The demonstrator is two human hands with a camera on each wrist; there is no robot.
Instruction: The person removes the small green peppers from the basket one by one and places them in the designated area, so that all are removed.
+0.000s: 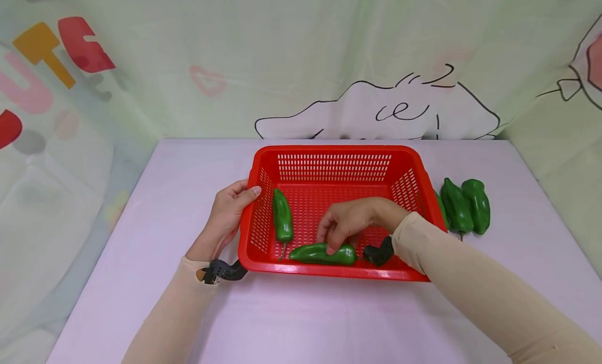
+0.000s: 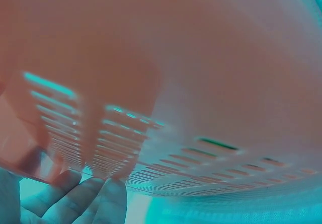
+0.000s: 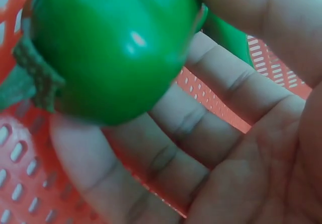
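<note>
A red plastic basket (image 1: 329, 270) with slotted walls sits on the table. My left hand (image 1: 226, 212) grips its left rim, thumb over the top; in the left wrist view the fingertips (image 2: 114, 196) press against the slotted outer wall. Inside the basket, my right hand (image 1: 350, 220) holds a green pepper (image 1: 308, 253) near the front wall, thumb on the near side. The right wrist view shows this pepper (image 3: 121, 48) close up, its stem at the left and the fingers curled beneath it. Another green pepper (image 1: 282, 218) lies lengthwise along the basket's left side, stem toward me.
Right of the basket, several green peppers lie on the table (image 1: 301, 322), among them one dark pepper (image 1: 456, 207) and an outer one (image 1: 476, 204); another is partly hidden by the rim. A printed curtain (image 1: 226, 35) hangs behind the table and along its sides.
</note>
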